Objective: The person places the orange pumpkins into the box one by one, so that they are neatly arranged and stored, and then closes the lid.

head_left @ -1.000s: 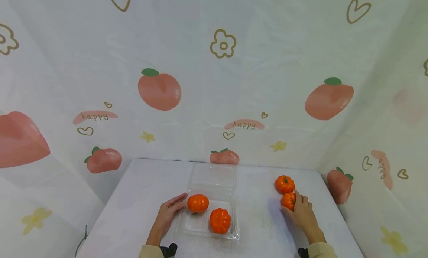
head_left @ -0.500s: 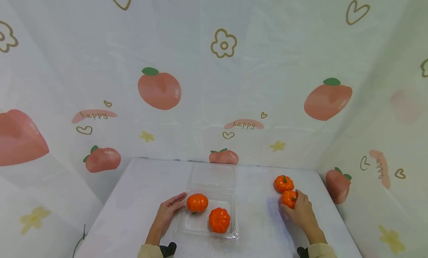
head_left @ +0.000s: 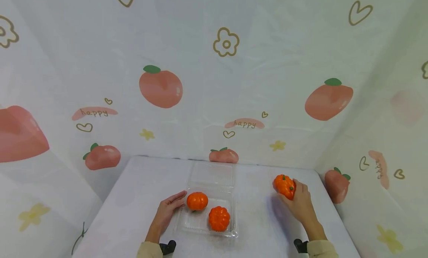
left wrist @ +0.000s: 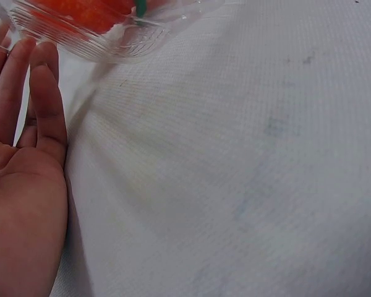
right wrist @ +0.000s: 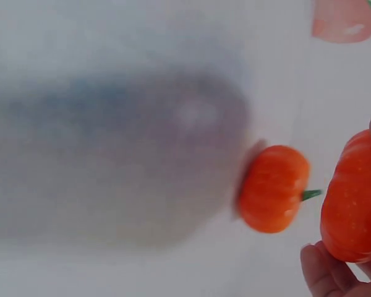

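Note:
My right hand (head_left: 301,204) grips a small orange pumpkin (right wrist: 353,201) with a green stem, thumb and fingers on its sides. In the right wrist view it is raised off the table. Behind it a second small pumpkin (right wrist: 273,189) stands on the table, partly covered in the head view. My left hand (head_left: 166,212) lies at the left side of a clear plastic clamshell box (head_left: 195,224), its fingers fairly straight, fingertips at the ribbed wall (left wrist: 99,43). Two pumpkins sit in the box, one at back left (head_left: 197,201), one at front right (head_left: 219,218).
The box's transparent lid (head_left: 212,175) lies folded back toward the rear of the white table (head_left: 150,183). A patterned cloth wall (head_left: 200,102) rises behind the table and at both sides. A thin dark cord (head_left: 79,235) hangs at the left edge.
My right hand has lifted its pumpkin, which now overlaps the one behind it in the head view. My left hand stays at the box. The head view has tilted slightly.

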Demonstrator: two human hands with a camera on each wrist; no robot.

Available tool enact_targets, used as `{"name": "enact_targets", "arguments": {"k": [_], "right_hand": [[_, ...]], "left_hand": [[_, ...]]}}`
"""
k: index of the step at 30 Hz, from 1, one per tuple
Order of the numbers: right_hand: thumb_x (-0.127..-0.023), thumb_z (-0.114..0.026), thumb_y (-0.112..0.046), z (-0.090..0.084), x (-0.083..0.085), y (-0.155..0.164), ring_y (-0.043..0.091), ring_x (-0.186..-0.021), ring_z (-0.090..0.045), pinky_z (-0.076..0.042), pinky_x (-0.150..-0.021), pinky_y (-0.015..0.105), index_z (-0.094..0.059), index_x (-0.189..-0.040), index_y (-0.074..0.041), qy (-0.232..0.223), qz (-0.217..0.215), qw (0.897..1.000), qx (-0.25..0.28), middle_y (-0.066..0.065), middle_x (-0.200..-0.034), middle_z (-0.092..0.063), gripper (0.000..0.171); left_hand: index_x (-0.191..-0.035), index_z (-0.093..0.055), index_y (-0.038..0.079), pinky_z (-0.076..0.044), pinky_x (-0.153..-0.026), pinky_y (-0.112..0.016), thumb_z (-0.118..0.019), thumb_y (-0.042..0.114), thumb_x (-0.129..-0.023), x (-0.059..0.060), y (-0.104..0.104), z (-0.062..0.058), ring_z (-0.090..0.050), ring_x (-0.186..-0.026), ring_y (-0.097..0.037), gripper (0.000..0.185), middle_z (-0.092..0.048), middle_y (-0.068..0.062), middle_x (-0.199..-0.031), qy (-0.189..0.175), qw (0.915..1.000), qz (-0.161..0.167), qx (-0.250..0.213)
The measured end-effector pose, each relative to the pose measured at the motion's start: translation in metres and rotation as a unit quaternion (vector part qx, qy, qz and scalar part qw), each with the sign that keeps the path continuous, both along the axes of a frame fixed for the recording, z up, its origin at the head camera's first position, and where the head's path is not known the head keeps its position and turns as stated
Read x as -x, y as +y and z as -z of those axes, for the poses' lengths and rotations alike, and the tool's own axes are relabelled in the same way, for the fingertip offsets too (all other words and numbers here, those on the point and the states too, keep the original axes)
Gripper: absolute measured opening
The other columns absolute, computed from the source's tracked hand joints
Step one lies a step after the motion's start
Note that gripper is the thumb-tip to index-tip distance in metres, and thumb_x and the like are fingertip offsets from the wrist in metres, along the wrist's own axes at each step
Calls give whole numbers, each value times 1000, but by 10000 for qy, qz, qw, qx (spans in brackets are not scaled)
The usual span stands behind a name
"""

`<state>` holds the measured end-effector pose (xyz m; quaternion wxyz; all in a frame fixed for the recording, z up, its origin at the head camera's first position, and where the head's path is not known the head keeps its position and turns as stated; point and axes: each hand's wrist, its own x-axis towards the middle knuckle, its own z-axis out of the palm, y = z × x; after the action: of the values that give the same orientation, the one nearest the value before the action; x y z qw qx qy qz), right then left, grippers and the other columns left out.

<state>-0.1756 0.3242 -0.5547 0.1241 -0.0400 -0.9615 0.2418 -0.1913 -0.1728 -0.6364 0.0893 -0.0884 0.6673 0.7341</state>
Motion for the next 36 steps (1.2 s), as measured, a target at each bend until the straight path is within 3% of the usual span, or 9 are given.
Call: {"name": "enact_targets", "arguments": {"k": [8,16,20,31,36], "right_hand": [[-90,-77,-33,-20,3,-17,56,-119,-53,-49,-101,68,-35,-153,3,114,-124,9998,86,34,-137,-34,84],[-87,-81,-25,-26,9,-33,48,-116,-57,-52,-100,65,-36,-147,7,452,-533,9969,366,30,-133,-44,82],[-88,-79,-22,-29,8,-41,45,-118,-57,-52,-101,63,-37,-143,9,301,-683,9952,627,30,-135,-48,76],[-90,-77,-42,-29,6,-61,27,-102,-62,-56,-84,44,-49,-136,1,503,-1030,9918,558,17,-126,-62,68],[-90,-76,-46,-28,8,-71,23,-101,-60,-54,-82,37,-50,-138,-3,523,-1130,9909,520,14,-130,-62,69]], "left_hand": [[-138,-64,8,-56,-91,-15,-75,25,-92,0,-1,1,-64,-112,9,50,-66,-3,-141,22,10000,31,80],[-138,-64,7,-56,-91,-15,-76,25,-91,1,0,1,-64,-112,9,52,-65,-4,-142,-31,10000,22,36],[-138,-64,8,-56,-91,-14,-77,27,-90,1,0,1,-64,-111,10,53,-66,-3,-141,-56,9999,21,83],[-137,-64,6,-56,-91,-14,-76,26,-91,1,0,1,-64,-111,9,52,-67,-2,-139,16,9999,-11,102],[-137,-64,7,-55,-92,-14,-76,24,-91,0,0,2,-64,-112,10,51,-68,-1,-138,33,10000,-30,87]]}}
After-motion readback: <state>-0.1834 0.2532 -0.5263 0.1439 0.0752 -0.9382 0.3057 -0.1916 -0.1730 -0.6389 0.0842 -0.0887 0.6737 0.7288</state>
